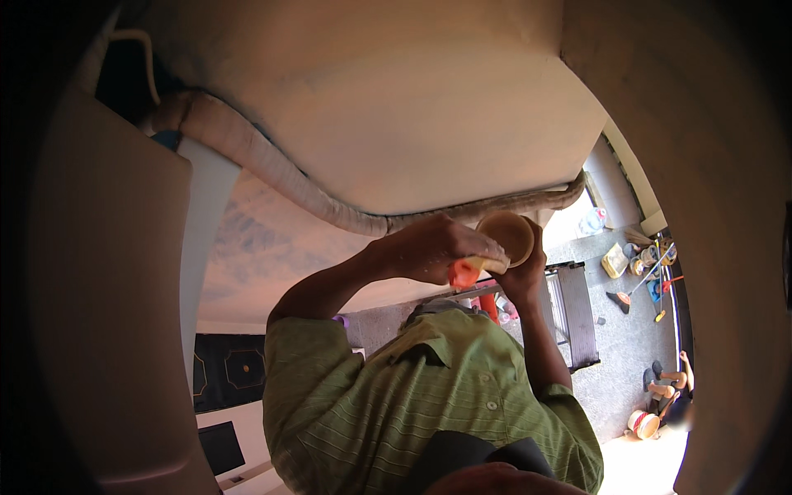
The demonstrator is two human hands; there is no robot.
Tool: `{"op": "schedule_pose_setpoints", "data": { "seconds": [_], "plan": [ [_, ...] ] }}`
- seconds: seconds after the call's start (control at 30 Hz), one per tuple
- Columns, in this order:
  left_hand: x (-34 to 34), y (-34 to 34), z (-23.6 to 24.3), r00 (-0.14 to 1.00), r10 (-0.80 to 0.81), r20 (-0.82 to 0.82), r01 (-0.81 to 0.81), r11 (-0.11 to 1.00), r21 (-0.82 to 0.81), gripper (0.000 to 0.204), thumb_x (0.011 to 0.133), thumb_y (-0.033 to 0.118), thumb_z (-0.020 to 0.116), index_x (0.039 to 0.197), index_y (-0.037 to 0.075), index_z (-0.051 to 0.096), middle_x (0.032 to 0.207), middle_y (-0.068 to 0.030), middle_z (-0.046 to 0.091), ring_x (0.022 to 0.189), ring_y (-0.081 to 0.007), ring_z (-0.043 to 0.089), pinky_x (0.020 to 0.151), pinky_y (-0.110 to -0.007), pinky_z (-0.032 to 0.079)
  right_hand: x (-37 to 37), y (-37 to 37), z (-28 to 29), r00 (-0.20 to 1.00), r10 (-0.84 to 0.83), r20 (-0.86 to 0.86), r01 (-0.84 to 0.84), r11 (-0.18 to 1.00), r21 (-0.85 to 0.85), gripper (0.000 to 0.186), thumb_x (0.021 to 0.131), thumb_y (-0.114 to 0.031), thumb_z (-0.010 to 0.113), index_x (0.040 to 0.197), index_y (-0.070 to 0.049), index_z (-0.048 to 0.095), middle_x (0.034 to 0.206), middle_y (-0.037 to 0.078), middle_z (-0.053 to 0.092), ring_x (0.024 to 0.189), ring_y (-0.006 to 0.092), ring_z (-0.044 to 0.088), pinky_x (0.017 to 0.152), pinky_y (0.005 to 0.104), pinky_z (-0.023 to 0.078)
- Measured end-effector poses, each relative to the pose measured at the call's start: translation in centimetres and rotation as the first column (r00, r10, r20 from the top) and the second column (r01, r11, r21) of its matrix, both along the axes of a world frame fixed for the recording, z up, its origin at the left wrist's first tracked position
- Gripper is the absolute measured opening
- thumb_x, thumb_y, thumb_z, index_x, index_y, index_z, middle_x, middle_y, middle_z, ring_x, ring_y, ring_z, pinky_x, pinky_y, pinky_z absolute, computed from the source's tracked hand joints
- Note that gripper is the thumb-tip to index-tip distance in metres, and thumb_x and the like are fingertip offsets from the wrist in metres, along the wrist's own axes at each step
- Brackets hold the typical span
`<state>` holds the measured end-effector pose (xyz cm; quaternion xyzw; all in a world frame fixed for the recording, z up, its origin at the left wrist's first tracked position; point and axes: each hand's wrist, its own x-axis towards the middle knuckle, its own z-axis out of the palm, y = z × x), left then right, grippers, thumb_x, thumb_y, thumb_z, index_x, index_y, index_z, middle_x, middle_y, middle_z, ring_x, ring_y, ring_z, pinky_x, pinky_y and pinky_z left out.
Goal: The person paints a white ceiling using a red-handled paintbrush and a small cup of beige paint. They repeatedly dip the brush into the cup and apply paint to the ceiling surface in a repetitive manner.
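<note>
My left hand (pixel 429 247) is raised in front of me and grips a small tool with an orange handle (pixel 464 273); a pale yellow blade or pad sits at its tip. My right hand (pixel 528 276) holds a round tan cup (pixel 507 235) from below, right beside the tool, so the two hands almost touch. Both are close to a smooth beige surface (pixel 396 107) and a ribbed beige hose (pixel 272 165) that runs along its edge. My green striped shirt (pixel 412 404) fills the lower middle.
A metal ladder or rack (pixel 573 313) stands below me on a grey floor. On that floor at the right lie buckets, brooms with orange parts (pixel 652 280) and a person sitting (pixel 672 388). A dark panel (pixel 227 367) is at the lower left.
</note>
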<state>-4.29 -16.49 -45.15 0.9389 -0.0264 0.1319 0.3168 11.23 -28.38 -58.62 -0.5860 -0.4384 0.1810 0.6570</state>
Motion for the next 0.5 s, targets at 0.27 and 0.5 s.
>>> {"op": "schedule_pose_setpoints", "data": {
  "seconds": [0.27, 0.5],
  "plan": [
    [0.8, -0.2, 0.6, 0.999, -0.044, 0.005, 0.044, 0.998, 0.040, 0.045, 0.079, 0.008, 0.078, 0.123, 0.012, 0.070, 0.121, -0.0053, 0.073, 0.108, -0.0283, 0.071, 0.095, -0.039, 0.058, 0.0, -0.1, 0.6, 0.999, 0.008, -0.053, -0.008, 1.000, 0.001, 0.089, 0.061, -0.025, 0.100, 0.133, -0.004, 0.052, 0.119, 0.015, 0.070, 0.111, 0.0264, 0.070, 0.095, 0.0395, 0.057],
    [0.8, 0.0, 1.3, 0.992, -0.035, -0.118, 0.041, 0.998, 0.049, 0.046, 0.078, 0.002, 0.075, 0.123, 0.011, 0.070, 0.122, -0.0084, 0.072, 0.103, -0.0304, 0.072, 0.092, -0.040, 0.059, 0.1, -0.1, 1.0, 0.998, 0.008, -0.056, -0.007, 1.000, 0.013, 0.085, 0.063, -0.022, 0.098, 0.133, -0.004, 0.053, 0.119, 0.015, 0.071, 0.111, 0.0266, 0.070, 0.095, 0.0390, 0.056]
  ]
}}
